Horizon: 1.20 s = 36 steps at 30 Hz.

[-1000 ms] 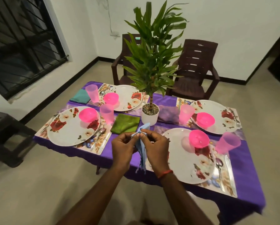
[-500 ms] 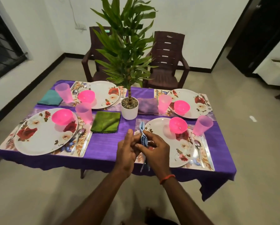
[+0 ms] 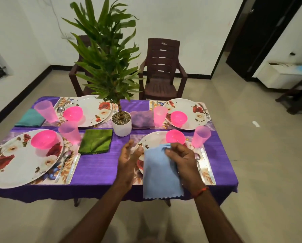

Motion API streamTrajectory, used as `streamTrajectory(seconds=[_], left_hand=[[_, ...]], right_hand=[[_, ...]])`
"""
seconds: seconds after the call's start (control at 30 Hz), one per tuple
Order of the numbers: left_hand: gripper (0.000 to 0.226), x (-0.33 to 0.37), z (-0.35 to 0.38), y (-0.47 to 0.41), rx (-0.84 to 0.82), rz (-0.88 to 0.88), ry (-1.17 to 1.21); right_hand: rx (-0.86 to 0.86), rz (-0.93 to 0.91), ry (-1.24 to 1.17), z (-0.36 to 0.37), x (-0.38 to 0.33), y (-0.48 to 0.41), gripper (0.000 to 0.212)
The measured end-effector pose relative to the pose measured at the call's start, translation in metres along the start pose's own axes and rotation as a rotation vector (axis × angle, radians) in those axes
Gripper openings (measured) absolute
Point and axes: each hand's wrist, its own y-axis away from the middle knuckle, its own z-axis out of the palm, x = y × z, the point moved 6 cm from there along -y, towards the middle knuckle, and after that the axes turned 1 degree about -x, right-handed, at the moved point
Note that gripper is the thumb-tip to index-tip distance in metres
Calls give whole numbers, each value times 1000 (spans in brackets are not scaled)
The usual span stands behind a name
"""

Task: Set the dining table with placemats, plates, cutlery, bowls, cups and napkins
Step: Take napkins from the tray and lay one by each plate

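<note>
Right hand (image 3: pixel 180 155) is pinching the top edge of a blue napkin (image 3: pixel 161 174), fingers curled onto the cloth. The napkin is hanging unfolded in the air, scalloped lower edge down, in front of the near-right place setting. Left hand (image 3: pixel 129 160) is hovering just beside the napkin's left side, fingers straight and apart, gripping nothing; cannot tell whether its thumb is touching the cloth. Behind the napkin, a flowered plate (image 3: pixel 152 137) is lying on a placemat (image 3: pixel 208 174) on the purple-covered tabletop (image 3: pixel 97 165). A pink bowl (image 3: pixel 175 136) is sitting on the plate's far part, and a pink cup (image 3: pixel 201 136) is standing just beside it on the right. A spoon (image 3: pixel 197 156) and a knife (image 3: pixel 206 162) are lying on the placemat right of the plate. A green napkin (image 3: pixel 96 141) is lying flat between the near-left plate (image 3: pixel 15 163) and the hands. A potted plant (image 3: pixel 121 126) is standing mid-tabletop, with a purple napkin (image 3: pixel 141 118) just beside it on the right and a teal napkin (image 3: pixel 30 118) lying near the far-left edge. A brown chair (image 3: pixel 162 72) is standing beyond the far side.
</note>
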Motion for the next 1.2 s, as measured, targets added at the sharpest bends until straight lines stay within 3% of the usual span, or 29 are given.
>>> streamTrajectory(seconds=[0.03, 0.1, 0.2, 0.3, 0.4, 0.63, 0.93, 1.1, 1.2], left_hand=[[87, -9, 11, -3, -100, -124, 49], [99, -32, 35, 4, -316, -392, 157], [83, -51, 64, 19, -415, -585, 227], [53, -65, 82, 10, -283, -538, 117], [40, -72, 100, -3, -235, -471, 49], [36, -96, 144, -17, -178, -443, -85], [26, -132, 192, -20, -179, -421, -184], [22, -138, 213, -29, -224, -413, -242], [21, -141, 223, -42, -235, -440, -275]], right_hand=[[7, 44, -79, -10, 1, -3, 15], [28, 94, -114, -30, 6, -6, 15], [101, 120, -51, -58, 23, -11, 18], [226, 153, 33, -98, 41, -14, 19], [256, 197, 86, -131, 53, -13, 16], [85, 304, 46, -178, 82, -3, 28], [241, 275, 175, -246, 105, -15, 18], [288, 313, 19, -269, 112, -22, 36], [351, 376, -159, -278, 113, -33, 29]])
